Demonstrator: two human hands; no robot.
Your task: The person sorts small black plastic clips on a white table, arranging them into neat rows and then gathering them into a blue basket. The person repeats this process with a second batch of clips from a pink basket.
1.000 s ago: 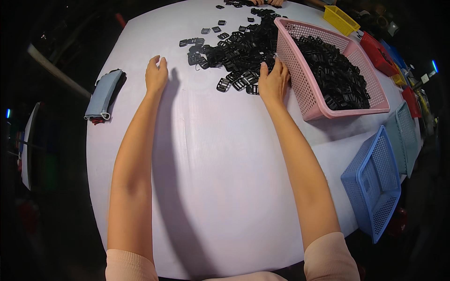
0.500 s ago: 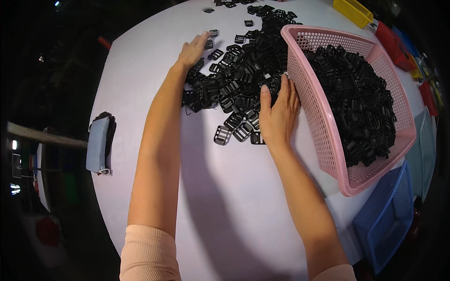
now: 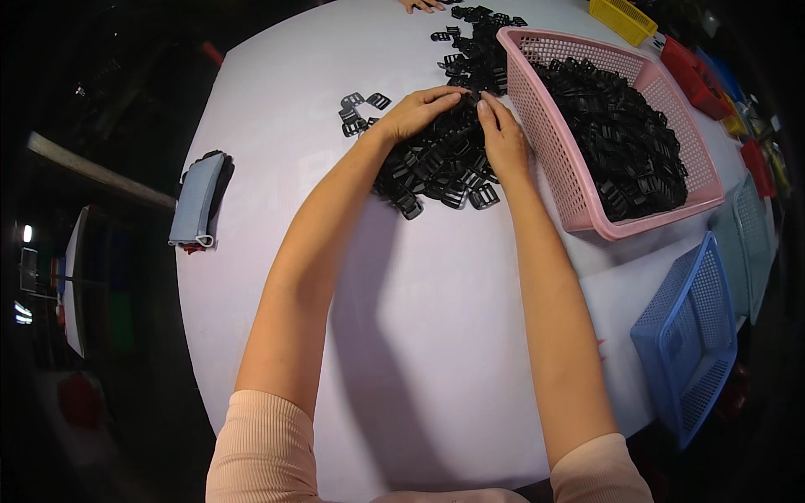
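A heap of black plastic strap buckles [image 3: 436,168] lies on the white table, left of a pink perforated basket. At its far side, my left hand [image 3: 417,113] curves inward over the buckles, thumb and fingers close together. My right hand [image 3: 506,149] is opposite, beside the basket wall, with its fingertips bent over the same buckles. Between them the two hands clasp a bunch of buckles, partly hidden by the fingers. Several loose buckles [image 3: 352,113] lie left of my left hand.
The pink basket [image 3: 560,168] holds many black buckles. More buckles [image 3: 478,54] trail toward the far edge, near another person's hand [image 3: 422,5]. A blue basket [image 3: 671,335] stands at right, yellow [image 3: 625,21] and red [image 3: 692,75] bins far right. A blue-grey cloth pouch [image 3: 197,201] lies at the left edge.
My left hand has swept rightward from the far left of the heap to near my right hand, which now bends over buckles. The heap is more bunched. Another person's hand appears at the top.
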